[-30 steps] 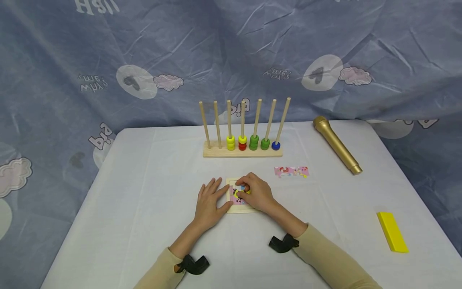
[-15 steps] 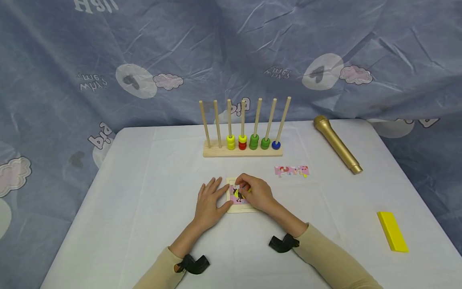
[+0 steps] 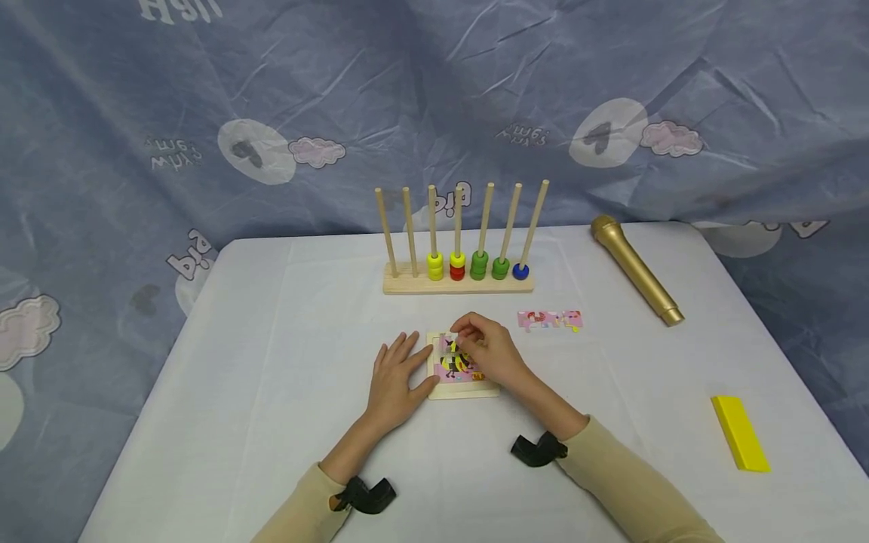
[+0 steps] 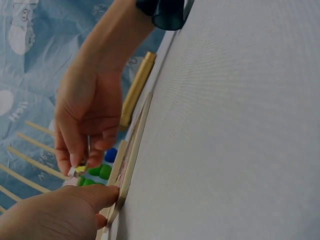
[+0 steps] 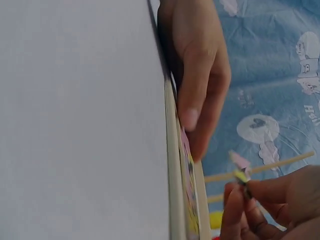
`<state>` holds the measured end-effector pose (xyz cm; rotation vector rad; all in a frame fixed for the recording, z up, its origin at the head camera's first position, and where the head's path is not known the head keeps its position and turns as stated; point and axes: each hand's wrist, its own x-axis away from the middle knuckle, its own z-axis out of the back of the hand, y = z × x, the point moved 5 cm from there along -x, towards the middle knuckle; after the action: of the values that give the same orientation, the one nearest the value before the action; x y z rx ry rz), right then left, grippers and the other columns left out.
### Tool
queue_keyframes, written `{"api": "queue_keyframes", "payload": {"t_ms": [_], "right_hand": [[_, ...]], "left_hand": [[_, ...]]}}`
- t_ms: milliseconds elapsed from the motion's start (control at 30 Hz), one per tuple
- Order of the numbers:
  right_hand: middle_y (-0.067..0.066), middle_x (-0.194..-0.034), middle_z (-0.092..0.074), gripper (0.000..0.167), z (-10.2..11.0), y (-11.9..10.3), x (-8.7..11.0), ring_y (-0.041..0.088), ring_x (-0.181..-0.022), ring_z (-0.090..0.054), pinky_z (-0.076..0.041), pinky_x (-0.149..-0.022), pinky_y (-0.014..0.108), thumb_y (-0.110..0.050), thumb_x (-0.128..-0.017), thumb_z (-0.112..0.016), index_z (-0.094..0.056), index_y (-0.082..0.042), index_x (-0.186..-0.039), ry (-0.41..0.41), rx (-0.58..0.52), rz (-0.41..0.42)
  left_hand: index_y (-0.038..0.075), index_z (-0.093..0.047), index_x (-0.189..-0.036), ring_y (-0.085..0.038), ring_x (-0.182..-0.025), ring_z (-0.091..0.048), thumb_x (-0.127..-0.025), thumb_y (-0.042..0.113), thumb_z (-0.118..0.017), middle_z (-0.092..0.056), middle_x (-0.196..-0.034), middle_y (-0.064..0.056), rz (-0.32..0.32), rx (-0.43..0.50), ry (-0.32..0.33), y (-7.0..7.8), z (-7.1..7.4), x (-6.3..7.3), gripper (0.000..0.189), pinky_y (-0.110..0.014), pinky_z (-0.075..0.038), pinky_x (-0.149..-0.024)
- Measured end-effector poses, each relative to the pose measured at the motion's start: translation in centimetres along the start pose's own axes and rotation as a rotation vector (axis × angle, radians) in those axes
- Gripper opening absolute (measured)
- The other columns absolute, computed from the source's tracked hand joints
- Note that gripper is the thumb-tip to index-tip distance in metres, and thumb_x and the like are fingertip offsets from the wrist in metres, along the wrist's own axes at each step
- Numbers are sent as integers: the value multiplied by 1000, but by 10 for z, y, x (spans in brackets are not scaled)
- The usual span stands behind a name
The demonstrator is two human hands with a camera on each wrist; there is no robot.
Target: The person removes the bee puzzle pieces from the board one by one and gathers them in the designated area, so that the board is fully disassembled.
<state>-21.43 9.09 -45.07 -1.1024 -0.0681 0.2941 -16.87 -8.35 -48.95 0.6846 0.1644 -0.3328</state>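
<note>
A small wooden puzzle tray (image 3: 465, 392) lies on the white table, showing a yellow-and-black bee on pink. My left hand (image 3: 394, 383) rests at its left side with fingers spread, thumb and forefinger touching the frame. My right hand (image 3: 494, 353) is over the tray's upper right part. Between its thumb and fingertips it pinches a puzzle piece (image 5: 241, 167), pink with yellow and black, which stands clear of the tray in the right wrist view. Several loose pink puzzle pieces (image 3: 550, 320) lie in a row beyond the tray, to the right.
Behind the tray stands a wooden peg rack (image 3: 458, 285) with upright rods and yellow, red, green and blue beads. A gold microphone (image 3: 637, 270) lies at the back right. A yellow block (image 3: 740, 434) is near the right edge. A printed blue cloth (image 3: 407, 98) hangs behind the table.
My right hand has risen and shifted slightly up and right with a puzzle piece, uncovering more of the bee picture. The left hand stays in place.
</note>
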Motion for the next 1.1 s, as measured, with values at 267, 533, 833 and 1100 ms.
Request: {"api": "queue_keyframes", "payload": {"t_ms": [267, 533, 833, 1100], "right_hand": [[17, -91, -62, 15, 50, 4, -2, 32, -77, -62, -54, -64, 25, -2, -94, -60, -65, 2, -107, 27, -46, -49], [19, -94, -64, 18, 106, 26, 10, 22, -78, -67, -57, -69, 28, -6, -94, -62, -66, 3, -109, 100, 13, -97], [14, -89, -67, 19, 123, 53, 22, 5, -71, -62, -53, -64, 22, -5, -92, -64, -69, 5, -107, 127, 34, -158], [22, -94, -70, 20, 115, 66, 22, 1, -68, -62, -53, -60, 21, -3, -90, -66, -69, 7, -107, 89, 37, -189]], "left_hand": [[7, -62, -132, -36, -145, -32, -88, 30, -70, -45, -150, -16, 13, 2, -9, 0, -1, 0, 51, -62, -16, -116], [7, -63, -130, -36, -144, -33, -88, 29, -70, -46, -149, -17, 15, 10, 10, 1, 0, -1, 48, -62, -16, -116], [7, -63, -131, -36, -144, -32, -87, 29, -71, -46, -149, -17, 25, 2, 8, 1, 0, -1, 49, -62, -16, -116], [7, -62, -131, -36, -145, -31, -88, 29, -71, -45, -150, -16, 30, 3, -3, 1, -1, -1, 49, -61, -16, -117]]}}
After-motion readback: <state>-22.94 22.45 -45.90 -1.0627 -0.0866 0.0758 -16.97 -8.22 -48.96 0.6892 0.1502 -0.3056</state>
